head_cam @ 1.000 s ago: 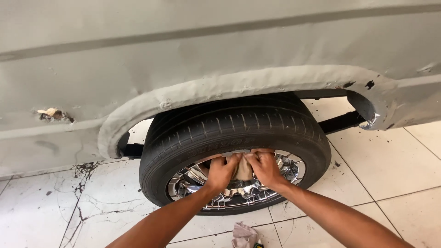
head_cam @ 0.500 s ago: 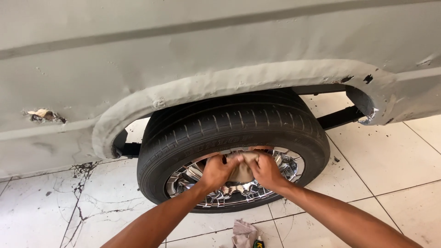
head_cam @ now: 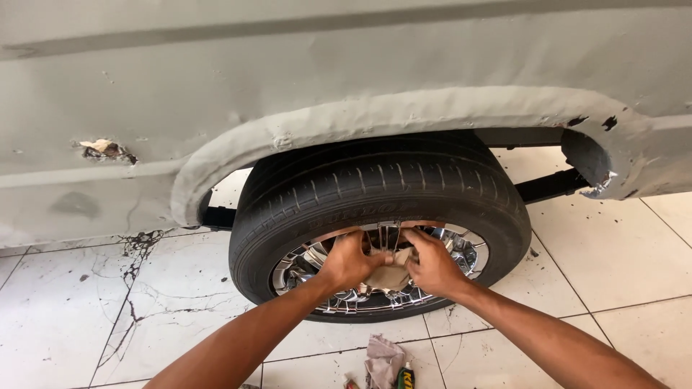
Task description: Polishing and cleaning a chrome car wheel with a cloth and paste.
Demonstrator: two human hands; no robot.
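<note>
Chrome wheel under both hands, beneath the grey car's arch.
Left hand and right hand press their closed fingers onto a beige cloth at the hub; it could snag between spokes.

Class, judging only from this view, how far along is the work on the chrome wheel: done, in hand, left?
Done: nothing clearly finished. In hand: left hand and right hand press a beige cloth on the chrome wheel hub. Left: outer spokes untouched; rag and small bottle lie on the floor.
</note>
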